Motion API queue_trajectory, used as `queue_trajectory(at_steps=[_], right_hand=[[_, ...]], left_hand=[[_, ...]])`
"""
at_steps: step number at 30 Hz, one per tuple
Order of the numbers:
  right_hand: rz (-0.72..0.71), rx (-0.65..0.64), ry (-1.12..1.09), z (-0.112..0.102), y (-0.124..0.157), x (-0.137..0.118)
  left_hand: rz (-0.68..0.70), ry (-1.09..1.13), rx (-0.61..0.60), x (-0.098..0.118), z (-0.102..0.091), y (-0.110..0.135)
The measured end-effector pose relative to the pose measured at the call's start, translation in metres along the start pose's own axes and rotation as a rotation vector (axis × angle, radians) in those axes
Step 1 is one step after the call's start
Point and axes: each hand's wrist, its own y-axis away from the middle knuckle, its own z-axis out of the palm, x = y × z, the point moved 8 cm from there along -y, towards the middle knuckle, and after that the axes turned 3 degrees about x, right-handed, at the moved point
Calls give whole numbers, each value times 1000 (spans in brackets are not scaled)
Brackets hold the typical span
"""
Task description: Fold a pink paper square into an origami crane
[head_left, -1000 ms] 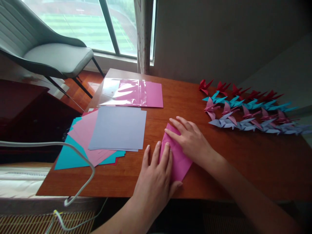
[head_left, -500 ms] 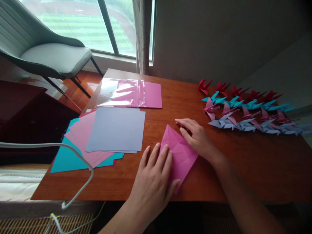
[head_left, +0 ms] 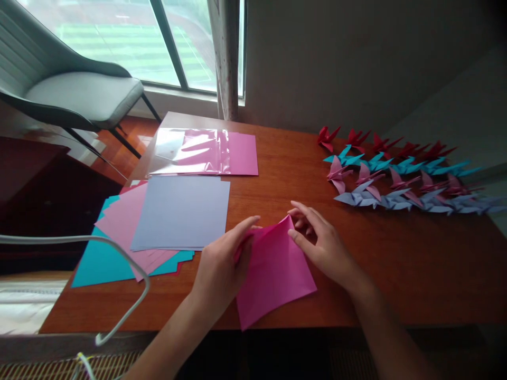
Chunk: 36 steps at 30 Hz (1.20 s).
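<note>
A square of pink origami paper (head_left: 277,279), creased and slightly lifted, is held between both hands at the table's front edge. My left hand (head_left: 225,261) grips its left side, fingers curled behind the sheet and partly hidden. On the upper right corner, my right hand (head_left: 319,235) pinches the paper between thumb and fingers. The paper's top edge bends open between the hands, and its lower corner reaches the table edge.
Rows of folded paper cranes (head_left: 400,169) stand at the right back. Grey-blue sheets (head_left: 182,214) lie over fanned pink and turquoise sheets (head_left: 103,258) at left. Behind them is a clear packet (head_left: 190,153) with pink paper. A white cable (head_left: 134,303) hangs at the table's left front.
The pink paper has been picked up from lying flat, turned and spread. My left hand has gone from resting flat on it to gripping its side; my right hand now pinches a corner.
</note>
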Motion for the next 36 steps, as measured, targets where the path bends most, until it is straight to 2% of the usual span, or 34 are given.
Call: queue_trajectory(at_steps=[5, 8, 10, 13, 15, 17, 19, 22, 26, 30, 33, 36], right_hand=[[85, 62, -226, -6, 3, 9], [170, 13, -354, -1, 5, 14], [230, -18, -353, 2, 7, 17], [272, 22, -262, 1, 9, 24], [266, 55, -179, -2, 8, 25], [249, 65, -83, -4, 7, 23], [227, 62, 17, -6, 5, 19], [190, 43, 152, -7, 3, 14], [195, 36, 264, -7, 2, 15], [198, 64, 331, -9, 7, 14], [166, 108, 288, -12, 15, 10], [159, 133, 88, -12, 23, 9]], left_hand=[[-166, 239, -47, -8, 0, -12], [-223, 337, -81, -15, 7, -16], [-210, 328, -70, -16, 9, -18], [-77, 104, 59, -8, -1, -22], [54, -121, 167, 5, -10, -20], [172, -301, 212, 18, -13, -15], [260, -406, 167, 27, -9, -10], [337, -541, 28, 28, 5, -5], [345, -700, -111, 17, 19, -3], [371, -749, -166, 12, 27, -2], [385, -780, -178, 11, 31, -2], [396, -802, -184, 11, 34, -3]])
